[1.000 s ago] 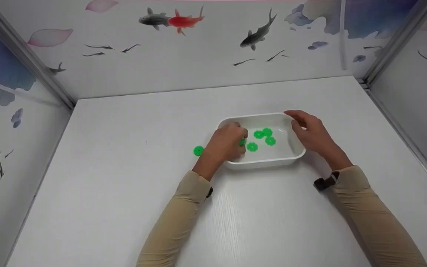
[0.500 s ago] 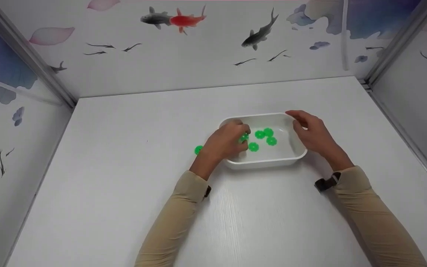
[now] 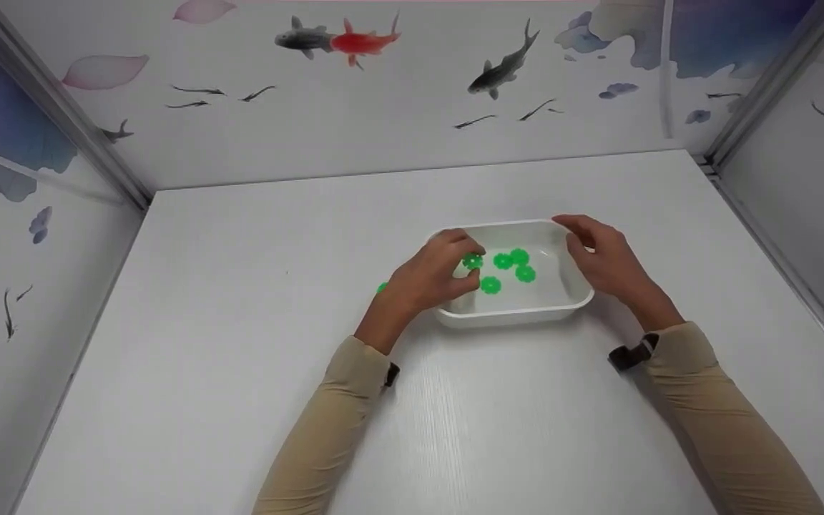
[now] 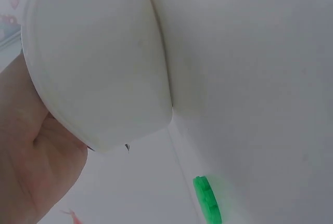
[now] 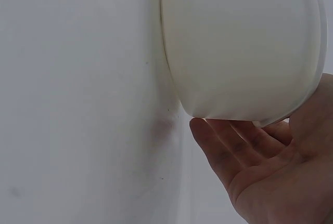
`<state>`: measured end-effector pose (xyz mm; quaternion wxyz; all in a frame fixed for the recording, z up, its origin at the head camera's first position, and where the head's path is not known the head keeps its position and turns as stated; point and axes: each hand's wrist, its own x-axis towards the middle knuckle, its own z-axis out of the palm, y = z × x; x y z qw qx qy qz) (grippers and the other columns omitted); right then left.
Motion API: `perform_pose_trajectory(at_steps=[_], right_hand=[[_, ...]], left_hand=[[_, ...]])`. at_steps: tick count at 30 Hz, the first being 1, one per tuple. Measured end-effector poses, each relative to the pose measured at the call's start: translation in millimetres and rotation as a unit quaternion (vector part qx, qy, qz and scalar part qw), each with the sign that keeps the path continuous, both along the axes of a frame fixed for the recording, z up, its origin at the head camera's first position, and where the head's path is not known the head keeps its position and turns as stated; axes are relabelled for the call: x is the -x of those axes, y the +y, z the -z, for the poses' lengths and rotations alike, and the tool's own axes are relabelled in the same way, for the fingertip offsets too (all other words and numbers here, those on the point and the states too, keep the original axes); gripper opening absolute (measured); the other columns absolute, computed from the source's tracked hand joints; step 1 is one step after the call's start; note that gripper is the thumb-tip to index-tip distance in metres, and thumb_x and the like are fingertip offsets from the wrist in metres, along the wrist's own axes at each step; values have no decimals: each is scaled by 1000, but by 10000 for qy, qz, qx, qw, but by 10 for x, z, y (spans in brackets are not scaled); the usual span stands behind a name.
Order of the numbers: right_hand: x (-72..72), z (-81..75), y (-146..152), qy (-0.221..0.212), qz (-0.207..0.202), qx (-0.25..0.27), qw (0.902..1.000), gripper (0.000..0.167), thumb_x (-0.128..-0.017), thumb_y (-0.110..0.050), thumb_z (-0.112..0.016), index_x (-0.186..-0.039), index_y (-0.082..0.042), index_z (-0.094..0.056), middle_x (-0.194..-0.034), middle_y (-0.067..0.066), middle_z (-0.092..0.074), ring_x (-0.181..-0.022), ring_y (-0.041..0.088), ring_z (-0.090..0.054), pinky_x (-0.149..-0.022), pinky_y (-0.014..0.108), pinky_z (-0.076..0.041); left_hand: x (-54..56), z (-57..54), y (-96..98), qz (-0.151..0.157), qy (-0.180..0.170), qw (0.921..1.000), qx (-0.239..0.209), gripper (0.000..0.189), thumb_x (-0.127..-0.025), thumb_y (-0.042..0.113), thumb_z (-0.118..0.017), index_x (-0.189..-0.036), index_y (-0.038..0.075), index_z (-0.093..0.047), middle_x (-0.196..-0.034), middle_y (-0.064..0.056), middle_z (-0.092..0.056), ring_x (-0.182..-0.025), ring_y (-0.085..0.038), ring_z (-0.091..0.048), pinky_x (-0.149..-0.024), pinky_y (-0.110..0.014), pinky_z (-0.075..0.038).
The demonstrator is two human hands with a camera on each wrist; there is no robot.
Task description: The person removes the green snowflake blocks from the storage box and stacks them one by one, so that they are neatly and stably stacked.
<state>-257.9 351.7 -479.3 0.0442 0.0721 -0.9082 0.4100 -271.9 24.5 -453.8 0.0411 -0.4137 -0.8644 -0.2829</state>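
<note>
A white rectangular tray [image 3: 512, 313] stands on the table with several green flower-shaped discs inside, one of them a loose disc [image 3: 491, 285] nearest the front. My left hand [image 3: 430, 272] reaches over the tray's left end, its thumb and fingers spread apart. Between them, within the tray, shows another green disc [image 3: 472, 262]. My right hand [image 3: 605, 261] holds the tray's right end at the far corner, thumb inside the rim; in the right wrist view its fingers [image 5: 223, 151] lie along the outer wall. Outside the tray, a single green disc [image 4: 207, 199] is mostly hidden behind my left wrist in the head view.
The white table [image 3: 240, 322] is enclosed by printed panels [image 3: 398, 107] with fish at the back and on both sides. A metal post [image 3: 762, 93] rises at the back right corner.
My left thumb and fingers have spread apart and risen slightly, leaving a green disc in the tray's left part. My left wrist has shifted left, covering more of the outside disc. My right hand stays put.
</note>
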Motion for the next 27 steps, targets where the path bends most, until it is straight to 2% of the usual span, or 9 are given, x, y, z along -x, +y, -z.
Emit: perform_pose_trajectory(at_steps=[7,14,19,27], right_hand=[[-7,-5,11,-23,-24,14,10000,44,-114,-14,-49,-157,-8,-55,-153,22,-62,-138,42,-63,-116,63,-51],[-21,-20,5,-114,37,42,9999,43,-114,-16,-48,-156,-9,-56,-152,21,-62,-138,42,-62,-117,63,-50],[-15,-29,-8,-127,39,41,9999,43,-114,-16,-48,-156,-9,-56,-153,21,-62,-139,41,-62,-117,61,-50],[-21,-63,-28,-262,58,125,9996,44,-114,-15,-48,-157,-10,-55,-155,21,-61,-141,43,-61,-118,62,-50]], left_hand=[[-24,-11,-99,151,120,9989,-416,24,-100,13,-72,-123,7,-76,-122,-9,-70,-115,-20,-66,-100,-30,-60],[-50,-37,-234,338,-40,9963,-795,25,-100,16,-75,-123,5,-76,-118,-8,-70,-109,-19,-68,-97,-33,-62],[-67,-58,-355,312,-210,9946,-970,26,-98,19,-78,-122,7,-77,-116,-7,-72,-107,-21,-70,-96,-33,-63],[-92,-76,-514,238,-103,9950,-961,26,-97,21,-82,-119,9,-77,-112,-7,-72,-104,-26,-71,-94,-38,-64]])
